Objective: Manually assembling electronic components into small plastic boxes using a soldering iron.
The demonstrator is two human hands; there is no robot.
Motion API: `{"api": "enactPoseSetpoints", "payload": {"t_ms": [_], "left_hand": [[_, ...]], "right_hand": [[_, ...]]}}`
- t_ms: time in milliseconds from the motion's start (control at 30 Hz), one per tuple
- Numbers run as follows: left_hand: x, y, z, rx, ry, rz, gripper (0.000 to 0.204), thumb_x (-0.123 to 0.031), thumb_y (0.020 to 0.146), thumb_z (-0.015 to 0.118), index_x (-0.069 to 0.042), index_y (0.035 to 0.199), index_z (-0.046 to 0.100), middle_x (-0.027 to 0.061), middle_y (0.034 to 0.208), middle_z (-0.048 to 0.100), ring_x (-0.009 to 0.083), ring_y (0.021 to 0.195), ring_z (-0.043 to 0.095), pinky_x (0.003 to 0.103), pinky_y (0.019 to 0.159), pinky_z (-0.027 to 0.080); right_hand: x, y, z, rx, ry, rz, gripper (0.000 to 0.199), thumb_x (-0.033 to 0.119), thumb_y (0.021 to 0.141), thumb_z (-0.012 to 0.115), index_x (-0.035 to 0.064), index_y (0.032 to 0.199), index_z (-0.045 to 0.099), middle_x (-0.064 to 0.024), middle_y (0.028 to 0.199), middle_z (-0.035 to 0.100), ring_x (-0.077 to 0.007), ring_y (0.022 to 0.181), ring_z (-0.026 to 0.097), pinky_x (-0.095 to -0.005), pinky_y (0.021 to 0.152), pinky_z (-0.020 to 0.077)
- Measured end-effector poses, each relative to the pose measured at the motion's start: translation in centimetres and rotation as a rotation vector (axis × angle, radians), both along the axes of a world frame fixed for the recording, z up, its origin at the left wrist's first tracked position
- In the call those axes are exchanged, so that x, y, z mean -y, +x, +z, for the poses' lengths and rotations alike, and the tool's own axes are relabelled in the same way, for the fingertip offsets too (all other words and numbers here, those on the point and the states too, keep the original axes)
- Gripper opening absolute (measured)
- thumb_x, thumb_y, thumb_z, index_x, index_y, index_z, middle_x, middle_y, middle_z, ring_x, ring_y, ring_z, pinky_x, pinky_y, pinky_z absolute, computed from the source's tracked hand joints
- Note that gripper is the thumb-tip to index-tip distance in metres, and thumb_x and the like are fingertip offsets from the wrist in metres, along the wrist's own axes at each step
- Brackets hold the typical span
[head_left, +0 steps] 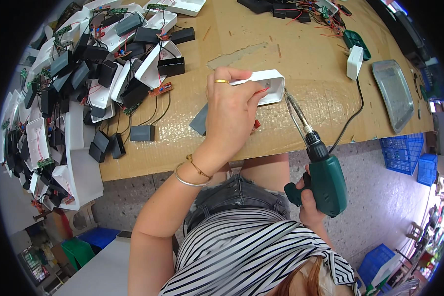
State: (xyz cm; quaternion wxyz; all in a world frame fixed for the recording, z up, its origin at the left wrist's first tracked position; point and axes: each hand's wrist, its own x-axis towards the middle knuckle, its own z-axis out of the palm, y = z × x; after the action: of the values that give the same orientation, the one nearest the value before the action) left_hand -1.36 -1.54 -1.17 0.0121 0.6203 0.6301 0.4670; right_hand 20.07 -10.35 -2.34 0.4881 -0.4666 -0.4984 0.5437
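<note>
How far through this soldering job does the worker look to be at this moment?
Mid-batch, as far as one frame shows. In hand: the left hand holds a white housing on the cardboard-covered table, and the right hand aims the green soldering gun tip at its edge. Left: a big pile of white shells, black blocks and circuit boards. No separate finished stack is clearly visible.

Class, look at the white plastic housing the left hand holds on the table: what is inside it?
Inside the white plastic housing, a red wire shows near the soldering gun tip. The left hand covers the rest.
</note>
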Motion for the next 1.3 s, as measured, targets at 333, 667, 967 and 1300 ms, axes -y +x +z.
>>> {"api": "enactPoseSetpoints", "payload": {"t_ms": [333, 667, 967, 1300], "left_hand": [[0.0, 0.0, -0.2, -0.038, 0.010, 0.013, 0.008, -0.009, 0.071, 0.069, -0.004, 0.076, 0.066, 0.0106, 0.096, 0.054, 0.0282, 0.092, 0.047, 0.037, 0.080, 0.039], [0.0, -0.1, -0.2, -0.053, 0.018, 0.015, 0.007, -0.008, 0.069, 0.069, -0.005, 0.075, 0.067, 0.0101, 0.096, 0.054, 0.0280, 0.092, 0.047, 0.037, 0.080, 0.039], [-0.1, -0.2, -0.3, -0.050, 0.014, 0.013, 0.007, -0.008, 0.070, 0.069, -0.005, 0.075, 0.067, 0.0097, 0.097, 0.053, 0.0283, 0.092, 0.047, 0.038, 0.080, 0.039], [-0.1, -0.2, -0.3, -0.047, 0.008, 0.011, 0.007, -0.007, 0.070, 0.068, -0.005, 0.076, 0.067, 0.0098, 0.097, 0.053, 0.0283, 0.093, 0.046, 0.038, 0.081, 0.038]], "right_hand": [[-0.3, 0.0, -0.5, 0.016, -0.041, 0.039, 0.051, 0.025, 0.079, 0.067, -0.0029, 0.118, 0.050, -0.0082, 0.105, 0.058, -0.0118, 0.074, 0.054, -0.0271, 0.066, 0.0465], [-1.2, -0.8, 0.2, 0.104, -0.063, 0.069, 0.047, 0.021, 0.080, 0.065, -0.0035, 0.117, 0.050, -0.0085, 0.097, 0.059, -0.0116, 0.071, 0.054, -0.0257, 0.063, 0.0451], [-1.9, -1.0, -0.2, 0.144, -0.014, 0.043, 0.033, 0.011, 0.079, 0.066, -0.0022, 0.107, 0.055, -0.0056, 0.085, 0.059, -0.0112, 0.070, 0.054, -0.0250, 0.063, 0.0444], [-2.0, -0.9, -0.6, 0.110, -0.025, 0.008, 0.031, 0.009, 0.076, 0.069, -0.0016, 0.103, 0.058, -0.0045, 0.083, 0.060, -0.0116, 0.071, 0.055, -0.0257, 0.065, 0.0449]]}}
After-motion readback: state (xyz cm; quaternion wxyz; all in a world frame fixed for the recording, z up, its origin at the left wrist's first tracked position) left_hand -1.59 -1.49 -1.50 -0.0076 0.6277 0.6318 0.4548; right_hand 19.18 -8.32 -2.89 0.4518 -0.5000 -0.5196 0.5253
